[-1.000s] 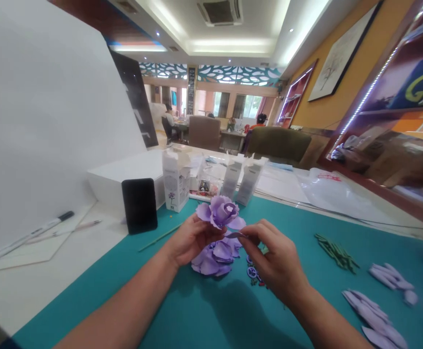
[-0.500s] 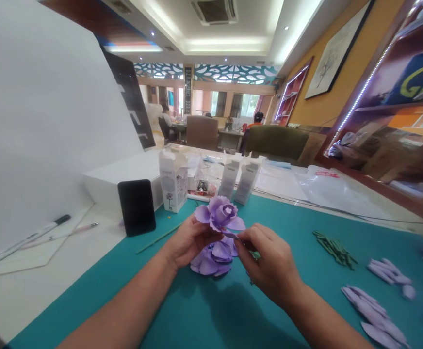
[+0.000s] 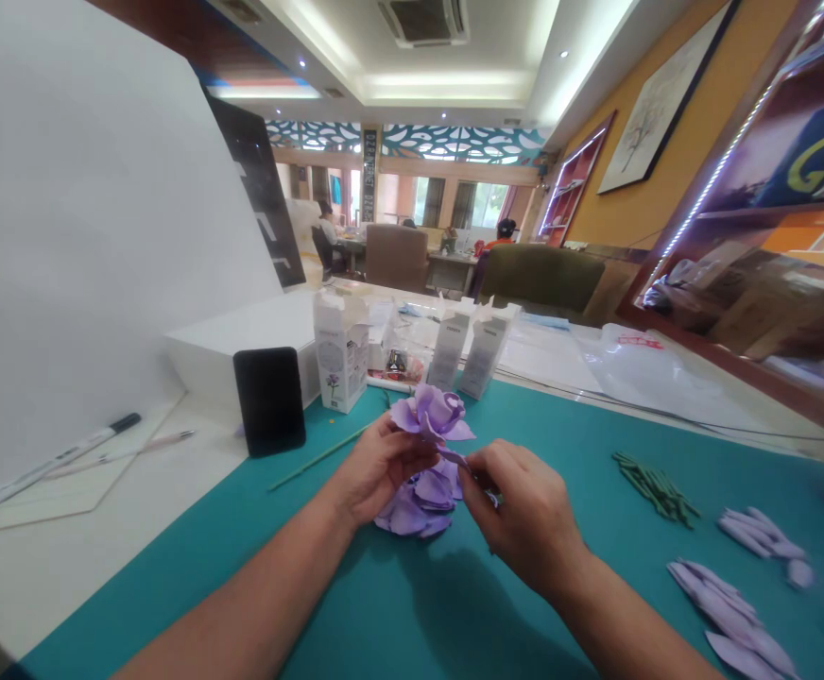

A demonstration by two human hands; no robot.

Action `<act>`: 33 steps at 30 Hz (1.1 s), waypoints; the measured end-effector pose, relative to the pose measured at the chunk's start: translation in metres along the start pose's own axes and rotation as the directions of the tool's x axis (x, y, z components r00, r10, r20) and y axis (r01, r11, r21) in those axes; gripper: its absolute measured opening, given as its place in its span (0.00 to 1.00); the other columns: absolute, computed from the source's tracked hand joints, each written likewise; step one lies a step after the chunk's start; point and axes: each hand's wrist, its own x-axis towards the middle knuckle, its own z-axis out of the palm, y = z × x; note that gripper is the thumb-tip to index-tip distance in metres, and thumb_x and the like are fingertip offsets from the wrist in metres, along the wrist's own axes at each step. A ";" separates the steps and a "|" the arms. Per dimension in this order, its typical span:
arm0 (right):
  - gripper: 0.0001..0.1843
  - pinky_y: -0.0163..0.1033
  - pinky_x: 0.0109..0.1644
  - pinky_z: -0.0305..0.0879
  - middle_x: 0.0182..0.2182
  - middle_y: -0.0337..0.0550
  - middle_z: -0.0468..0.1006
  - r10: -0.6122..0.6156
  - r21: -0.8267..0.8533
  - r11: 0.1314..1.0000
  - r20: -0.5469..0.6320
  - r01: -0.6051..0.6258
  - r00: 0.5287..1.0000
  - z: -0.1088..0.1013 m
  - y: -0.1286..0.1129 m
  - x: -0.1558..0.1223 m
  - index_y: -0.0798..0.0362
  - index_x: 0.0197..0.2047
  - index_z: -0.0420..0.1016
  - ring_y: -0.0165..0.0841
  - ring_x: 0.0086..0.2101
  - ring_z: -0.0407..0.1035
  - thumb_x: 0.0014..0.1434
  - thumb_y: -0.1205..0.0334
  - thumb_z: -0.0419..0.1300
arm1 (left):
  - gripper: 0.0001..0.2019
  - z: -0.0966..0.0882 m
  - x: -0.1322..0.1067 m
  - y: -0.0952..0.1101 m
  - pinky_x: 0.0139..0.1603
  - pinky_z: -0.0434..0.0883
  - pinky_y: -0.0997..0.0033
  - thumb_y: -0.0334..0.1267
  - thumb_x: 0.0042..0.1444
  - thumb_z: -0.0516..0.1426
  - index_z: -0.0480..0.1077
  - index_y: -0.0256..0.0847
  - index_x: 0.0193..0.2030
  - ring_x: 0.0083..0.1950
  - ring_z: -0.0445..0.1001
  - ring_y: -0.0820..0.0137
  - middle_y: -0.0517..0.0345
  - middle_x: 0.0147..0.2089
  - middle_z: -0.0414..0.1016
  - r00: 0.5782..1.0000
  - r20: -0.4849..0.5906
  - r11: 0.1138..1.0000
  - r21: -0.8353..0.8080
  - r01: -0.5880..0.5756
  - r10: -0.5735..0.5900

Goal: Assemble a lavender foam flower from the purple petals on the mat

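A purple artificial rose (image 3: 438, 412) is held up over the teal mat, with my left hand (image 3: 376, 467) closed around its underside. From the right, my right hand (image 3: 525, 505) pinches the edge of a lilac petal (image 3: 453, 456) just beneath the bloom. Part of that petal and the rose's base are hidden by my fingers. Below and behind my hands, a cluster of purple petals (image 3: 416, 510) rests on the mat. A green stem (image 3: 317, 460) lies to the left of my left hand.
A dark phone-like slab (image 3: 268, 401) stands at left, near a white printed box (image 3: 341, 354). Two more white boxes (image 3: 483, 349) stand behind the rose. On the right lie green sticks (image 3: 657, 488) and lilac petal piles (image 3: 730, 614). A marker (image 3: 58, 463) lies far left.
The rose has tilted slightly, its face turning a little to the right. Both hands keep their hold in nearly the same place. The view has shifted slightly.
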 end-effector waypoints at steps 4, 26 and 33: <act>0.09 0.34 0.28 0.53 0.20 0.37 0.66 -0.004 -0.010 1.000 -0.011 0.004 1.000 0.001 0.001 0.000 0.53 0.27 0.64 0.28 0.22 0.60 0.60 0.69 0.53 | 0.12 0.003 -0.001 0.000 0.38 0.74 0.71 0.29 0.40 0.66 0.70 0.38 0.32 0.30 0.76 0.72 0.59 0.29 0.76 1.000 -0.011 1.000 0.006 -0.002 0.002; 0.11 0.34 0.28 0.53 0.20 0.37 0.66 -0.007 -0.056 0.998 0.004 0.007 1.000 0.003 0.002 -0.002 0.53 0.26 0.65 0.29 0.23 0.60 0.61 0.69 0.52 | 0.16 0.007 -0.002 -0.007 0.38 0.73 0.71 0.28 0.38 0.67 0.69 0.38 0.34 0.30 0.75 0.73 0.61 0.30 0.76 0.999 -0.048 1.000 -0.015 -0.022 0.021; 0.11 0.34 0.29 0.54 0.21 0.38 0.66 -0.009 -0.077 0.997 0.021 0.011 1.000 0.004 0.002 -0.003 0.52 0.26 0.63 0.29 0.23 0.61 0.60 0.70 0.52 | 0.16 0.009 -0.002 -0.010 0.39 0.73 0.71 0.28 0.38 0.68 0.69 0.38 0.35 0.32 0.76 0.71 0.59 0.31 0.77 0.997 -0.077 0.998 -0.048 -0.035 0.031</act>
